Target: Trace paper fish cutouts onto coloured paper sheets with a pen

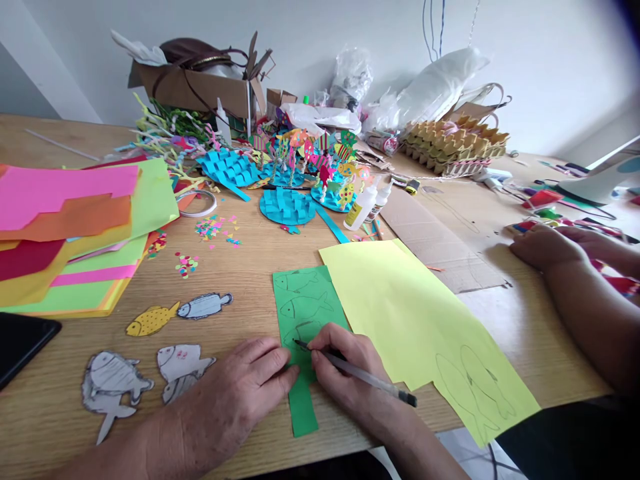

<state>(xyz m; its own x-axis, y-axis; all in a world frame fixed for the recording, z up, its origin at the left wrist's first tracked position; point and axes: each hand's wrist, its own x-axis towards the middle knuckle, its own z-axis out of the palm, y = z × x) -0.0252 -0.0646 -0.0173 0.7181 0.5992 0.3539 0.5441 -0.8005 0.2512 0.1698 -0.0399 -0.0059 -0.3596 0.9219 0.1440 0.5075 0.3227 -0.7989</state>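
Note:
A green paper strip (306, 407) lies on the wooden table, with several fish outlines drawn down it. My right hand (350, 367) is closed around a black-capped pen (367, 378), its tip on the lowest fish drawing. Flat at the strip's left edge, my left hand (250, 387) rests with its fingertips on the paper. Yellow paper (395, 307) with two fish outlines sits to the right. Left of my left hand lie cut-out fish: a yellow one (151, 321), a pale blue one (204, 306) and some white ones, one of them (113, 373) striped.
Coloured paper sheets (100, 267) and a dark device (23, 343) are at the left. Blue woven discs (287, 207), glue bottles (360, 208) and cardboard (440, 247) stand or lie beyond. Another person's hands (547, 247) work at the right. Egg trays (450, 143) sit behind.

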